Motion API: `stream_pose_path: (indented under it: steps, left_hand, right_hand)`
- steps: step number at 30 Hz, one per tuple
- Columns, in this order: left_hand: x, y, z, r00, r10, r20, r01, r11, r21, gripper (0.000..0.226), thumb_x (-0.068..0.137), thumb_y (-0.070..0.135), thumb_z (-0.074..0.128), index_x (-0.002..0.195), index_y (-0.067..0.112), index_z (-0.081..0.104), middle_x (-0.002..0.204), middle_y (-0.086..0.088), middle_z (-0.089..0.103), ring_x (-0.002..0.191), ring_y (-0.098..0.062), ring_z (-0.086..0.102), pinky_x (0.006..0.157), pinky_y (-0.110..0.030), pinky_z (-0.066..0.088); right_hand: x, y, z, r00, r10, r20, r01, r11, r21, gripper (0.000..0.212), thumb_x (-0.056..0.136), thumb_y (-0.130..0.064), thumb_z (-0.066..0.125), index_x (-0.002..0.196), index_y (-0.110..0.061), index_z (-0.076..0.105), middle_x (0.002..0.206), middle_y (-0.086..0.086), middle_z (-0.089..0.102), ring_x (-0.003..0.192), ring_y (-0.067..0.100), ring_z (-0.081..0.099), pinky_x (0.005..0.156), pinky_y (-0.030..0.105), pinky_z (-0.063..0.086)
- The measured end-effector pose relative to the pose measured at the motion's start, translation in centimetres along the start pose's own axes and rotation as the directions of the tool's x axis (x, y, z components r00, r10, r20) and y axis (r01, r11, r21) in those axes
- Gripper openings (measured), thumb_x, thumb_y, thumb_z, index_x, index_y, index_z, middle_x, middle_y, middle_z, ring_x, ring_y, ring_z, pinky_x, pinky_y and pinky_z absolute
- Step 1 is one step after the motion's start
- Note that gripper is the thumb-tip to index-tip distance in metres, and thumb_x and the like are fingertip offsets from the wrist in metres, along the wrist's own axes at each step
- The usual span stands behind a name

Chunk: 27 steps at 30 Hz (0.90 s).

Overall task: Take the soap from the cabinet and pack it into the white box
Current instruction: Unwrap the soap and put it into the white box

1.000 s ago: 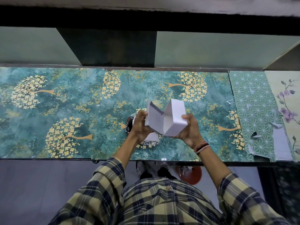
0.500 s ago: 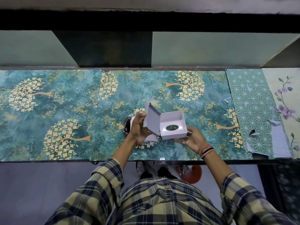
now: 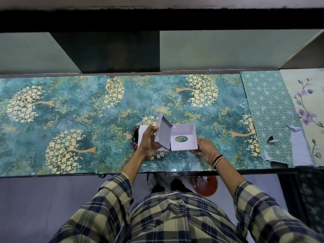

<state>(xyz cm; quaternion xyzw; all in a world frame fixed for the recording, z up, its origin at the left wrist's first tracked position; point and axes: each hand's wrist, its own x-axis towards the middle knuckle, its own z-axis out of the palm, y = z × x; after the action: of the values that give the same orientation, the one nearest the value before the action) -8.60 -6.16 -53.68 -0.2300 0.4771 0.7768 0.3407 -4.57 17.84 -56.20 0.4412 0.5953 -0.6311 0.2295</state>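
The white box (image 3: pixel 188 133) is open, its base low over the green patterned counter (image 3: pixel 70 120) and showing an oval hole through its bottom. Its hinged lid (image 3: pixel 164 133) stands up at the base's left side. My left hand (image 3: pixel 149 141) grips the lid. My right hand (image 3: pixel 204 149) holds the base's near right corner. Under my left hand lies a dark round printed object (image 3: pixel 134 137) with a white piece (image 3: pixel 142 132) on it; I cannot tell whether it is the soap.
Green cabinet compartments with a dark gap (image 3: pixel 112 51) run behind the counter. At the right lie a star-patterned sheet (image 3: pixel 270 109) and a floral sheet (image 3: pixel 305 102), with torn paper bits. A red round object (image 3: pixel 206 186) sits on the floor below the counter edge.
The box, held tilted in the air a second ago, has been turned level and lowered toward the counter with its inside facing up. Both hands have stayed on it.
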Motion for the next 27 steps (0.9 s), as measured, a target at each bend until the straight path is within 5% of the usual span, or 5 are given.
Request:
stream_pose_path:
  steps: [3,7,13,18,27]
  left_hand:
    - [-0.4,0.1,0.1,1.0,0.002,-0.001,-0.002,1.0,-0.01,0.056,0.085,0.042,0.053,0.126,0.005,0.061,0.1,-0.014,0.067,0.084,-0.03,0.064,0.07,-0.039,0.057]
    - [-0.4,0.7,0.1,0.999,0.04,-0.006,-0.041,0.992,-0.121,0.064,0.082,0.044,0.057,0.129,0.001,0.059,0.105,-0.018,0.065,0.095,-0.034,0.059,0.078,-0.042,0.05]
    - [0.2,2.6,2.1,0.999,0.034,0.007,-0.03,0.955,-0.296,0.068,0.087,0.047,0.053,0.137,0.0,0.055,0.124,-0.024,0.058,0.113,-0.037,0.052,0.097,-0.05,0.044]
    - [0.4,4.1,3.4,0.973,0.115,-0.199,-0.146,0.978,-0.147,0.03,0.099,0.025,0.036,0.093,0.008,0.06,0.089,-0.011,0.064,0.083,-0.025,0.059,0.066,-0.032,0.048]
    - [0.5,1.4,-1.5,0.881,0.249,-0.403,-0.101,0.93,0.355,0.018,0.103,0.009,0.052,0.103,0.001,0.067,0.085,-0.01,0.063,0.075,-0.019,0.058,0.076,-0.035,0.054]
  right_hand:
    - [0.0,0.1,-0.2,0.998,-0.012,-0.06,0.006,0.995,-0.095,0.02,0.096,0.007,0.052,0.095,0.0,0.07,0.087,0.017,0.07,0.082,0.033,0.062,0.084,0.052,0.06]
    - [-0.8,-1.6,0.0,0.864,-0.404,-0.301,0.252,0.863,-0.437,0.038,0.097,-0.008,0.05,0.059,-0.014,0.05,0.059,0.004,0.048,0.063,0.022,0.043,0.057,0.029,0.035]
    - [-2.1,-6.1,2.9,0.888,-0.322,0.328,0.425,0.847,-0.32,0.029,0.1,-0.032,0.063,0.099,-0.005,0.071,0.086,0.008,0.07,0.065,0.018,0.057,0.052,0.027,0.049]
    - [-1.0,-8.4,4.1,0.871,-0.399,0.288,0.478,0.826,-0.3,0.029,0.103,-0.011,0.058,0.075,-0.007,0.062,0.067,0.006,0.06,0.044,0.015,0.052,0.042,0.024,0.049]
    - [4.0,-11.8,3.8,0.902,-0.429,0.042,0.348,0.669,-0.657,0.029,0.103,-0.016,0.055,0.076,-0.005,0.054,0.06,0.01,0.053,0.033,0.013,0.059,0.041,0.022,0.047]
